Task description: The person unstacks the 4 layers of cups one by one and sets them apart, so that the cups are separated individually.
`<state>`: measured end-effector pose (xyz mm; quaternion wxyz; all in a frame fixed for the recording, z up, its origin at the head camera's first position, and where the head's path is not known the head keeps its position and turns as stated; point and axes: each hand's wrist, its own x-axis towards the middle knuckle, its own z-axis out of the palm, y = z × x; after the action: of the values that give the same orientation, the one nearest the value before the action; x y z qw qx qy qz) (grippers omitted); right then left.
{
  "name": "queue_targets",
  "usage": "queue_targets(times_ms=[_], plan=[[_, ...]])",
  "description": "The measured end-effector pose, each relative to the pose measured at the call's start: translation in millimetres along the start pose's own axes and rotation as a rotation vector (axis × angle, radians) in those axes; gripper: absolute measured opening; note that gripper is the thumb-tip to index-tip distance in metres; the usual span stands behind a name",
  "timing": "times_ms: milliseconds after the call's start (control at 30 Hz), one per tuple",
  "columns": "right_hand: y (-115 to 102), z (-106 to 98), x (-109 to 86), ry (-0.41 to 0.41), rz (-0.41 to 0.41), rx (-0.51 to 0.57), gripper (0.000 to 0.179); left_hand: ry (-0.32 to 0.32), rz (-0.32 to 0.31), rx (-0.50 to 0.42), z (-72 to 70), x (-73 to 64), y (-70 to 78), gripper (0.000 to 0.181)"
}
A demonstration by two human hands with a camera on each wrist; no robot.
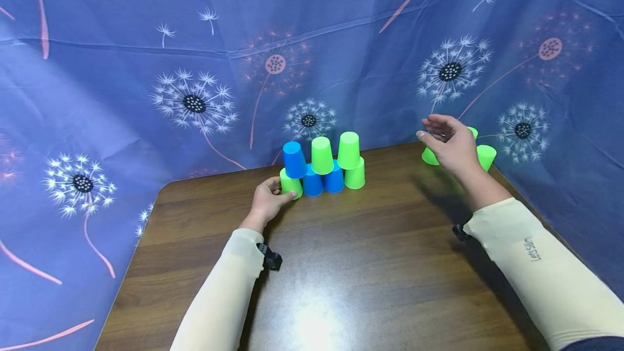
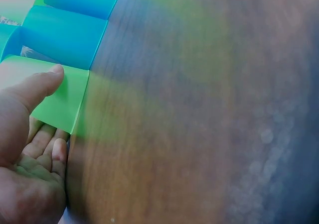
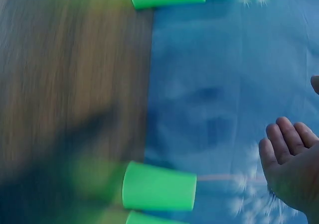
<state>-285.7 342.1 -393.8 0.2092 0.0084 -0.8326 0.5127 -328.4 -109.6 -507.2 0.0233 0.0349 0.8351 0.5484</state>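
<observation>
Cream sleeves up front; left hand pinches the bottom-left tapered green plastic cup of a blue-and-green stack on the brown wooden counter. Right hand, thumb spread, hovers near more green cups.

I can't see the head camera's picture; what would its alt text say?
A person's left hand grips the lower-left green cup in a stack of blue and green cups, three above four, on a wooden table. The right hand is near more green cups at the right; a blue dandelion-patterned cloth hangs behind.
</observation>
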Motion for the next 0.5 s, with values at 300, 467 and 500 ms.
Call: queue_targets(times_ms=[300,467,500], plan=[[-11.0,47.5,3.3,-0.124,-0.026,0.069,0.055,0.015,0.001,0.009,1.1,0.9,-2.0,0.058],[-13.4,67.3,3.6,-0.166,-0.042,0.071,0.055,0.01,0.001,0.005,0.8,1.7,-3.2,0.059],[-13.4,70.5,3.7,-0.177,-0.043,0.067,0.056,0.009,0.002,0.005,0.8,1.7,-3.3,0.059]])
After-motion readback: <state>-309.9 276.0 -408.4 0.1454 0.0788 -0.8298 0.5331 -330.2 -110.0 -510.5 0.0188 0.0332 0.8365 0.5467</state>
